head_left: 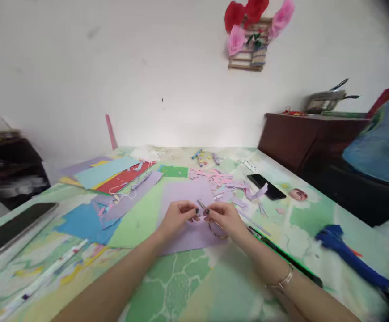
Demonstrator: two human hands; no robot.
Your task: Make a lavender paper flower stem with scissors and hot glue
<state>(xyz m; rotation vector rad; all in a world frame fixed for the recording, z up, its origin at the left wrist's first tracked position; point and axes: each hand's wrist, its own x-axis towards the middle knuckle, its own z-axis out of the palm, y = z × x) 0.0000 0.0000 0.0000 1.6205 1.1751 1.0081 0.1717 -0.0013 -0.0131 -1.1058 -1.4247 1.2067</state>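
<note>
My left hand [182, 218] is closed, thumb and forefinger pinched on a small pale piece of paper [201, 218] at the fingertips. Close beside it, my right hand [225, 219] is closed too, its fingertips nearly meeting the left ones. A small pair of scissors [217, 232] is at the right hand: a gold-coloured handle loop shows below the fingers and a grey blade above them. The fingers hide the middle of the scissors. Under both hands lies a sheet of lilac paper [177, 239].
Pink paper scraps [219, 178] lie beyond the hands. A black phone [266, 186], a blue glue gun [352, 259] and a green-edged black strip [288, 257] are to the right. Coloured sheets [109, 172] and a dark phone-like slab [11, 228] are to the left.
</note>
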